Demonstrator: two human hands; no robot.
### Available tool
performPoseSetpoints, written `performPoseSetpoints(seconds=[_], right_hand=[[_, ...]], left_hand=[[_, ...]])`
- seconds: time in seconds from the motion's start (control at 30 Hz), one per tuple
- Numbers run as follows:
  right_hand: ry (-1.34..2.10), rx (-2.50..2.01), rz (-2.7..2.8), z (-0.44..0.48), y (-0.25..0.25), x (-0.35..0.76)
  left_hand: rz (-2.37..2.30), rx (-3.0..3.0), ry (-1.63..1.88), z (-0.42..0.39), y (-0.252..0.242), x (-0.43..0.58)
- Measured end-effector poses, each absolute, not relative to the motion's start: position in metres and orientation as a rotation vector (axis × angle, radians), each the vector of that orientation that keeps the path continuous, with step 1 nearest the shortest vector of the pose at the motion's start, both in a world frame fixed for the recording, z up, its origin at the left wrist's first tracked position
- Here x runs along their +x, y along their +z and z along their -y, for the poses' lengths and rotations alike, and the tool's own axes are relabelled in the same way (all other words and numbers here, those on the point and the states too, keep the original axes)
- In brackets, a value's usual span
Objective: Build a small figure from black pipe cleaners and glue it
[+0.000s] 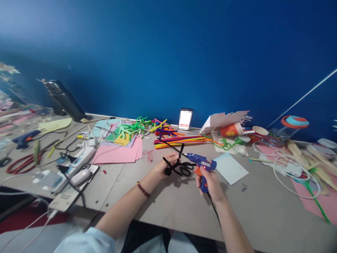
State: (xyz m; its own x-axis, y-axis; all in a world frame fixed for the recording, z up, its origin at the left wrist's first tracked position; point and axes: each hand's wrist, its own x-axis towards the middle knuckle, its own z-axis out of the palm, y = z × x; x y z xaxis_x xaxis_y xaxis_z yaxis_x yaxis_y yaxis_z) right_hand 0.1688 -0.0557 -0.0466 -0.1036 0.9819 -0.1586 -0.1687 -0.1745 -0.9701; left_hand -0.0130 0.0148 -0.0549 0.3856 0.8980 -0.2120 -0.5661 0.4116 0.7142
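My left hand (pixel 170 161) is closed on a black pipe-cleaner shape (pixel 174 166), which has several thin arms and a round dark end. In my right hand (pixel 210 181) is a blue hot glue gun (pixel 202 160) with an orange trigger and a small red light. Its nozzle points left, close to the black pipe cleaners; whether it touches them I cannot tell. Black loops (pixel 187 169) that look like scissors handles lie between my hands, partly hidden. The glue gun's cord runs down past my right wrist.
Coloured pipe cleaners (pixel 181 142) lie ahead, with pink paper (pixel 120 152) to their left. A light blue sheet (pixel 231 168) is at the right. A power strip (pixel 75 167), red-handled pliers (pixel 23 164) and a second glue gun (pixel 26 138) are at the left. A phone (pixel 185 119) leans against the wall.
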Motion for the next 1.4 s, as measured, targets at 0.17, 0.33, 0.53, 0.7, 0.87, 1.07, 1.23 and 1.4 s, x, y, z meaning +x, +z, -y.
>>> performPoseSetpoints(seconds=[0.17,0.33,0.53,0.7,0.87,1.07,1.23,1.4], right_hand=[[1.430,-1.134,1.012,0.056,-0.045,0.169],[1.528,-0.978,0.843,0.054,-0.042,0.176],[1.640,-0.812,0.812,0.057,-0.034,0.194],[1.699,-0.872,0.919,0.081,-0.030,0.211],[1.618,-1.096,0.889,0.114,-0.032,0.223],[1.427,-1.325,0.807,0.129,-0.044,0.249],[1.393,-1.442,0.782,0.116,-0.051,0.290],[1.367,-1.553,0.815,0.101,-0.048,0.322]], left_hand=[[-0.649,0.597,1.010,-0.016,-0.059,-0.014],[-0.680,0.551,1.004,-0.018,-0.056,-0.016],[-0.692,0.550,1.020,-0.019,-0.054,-0.017],[-0.699,0.506,1.077,-0.026,-0.066,-0.019],[-0.723,0.460,1.091,-0.028,-0.067,-0.020],[-0.752,0.467,1.090,-0.025,-0.063,-0.019],[-0.726,0.493,1.080,-0.025,-0.065,-0.019],[-0.684,0.495,1.074,-0.028,-0.069,-0.020]])
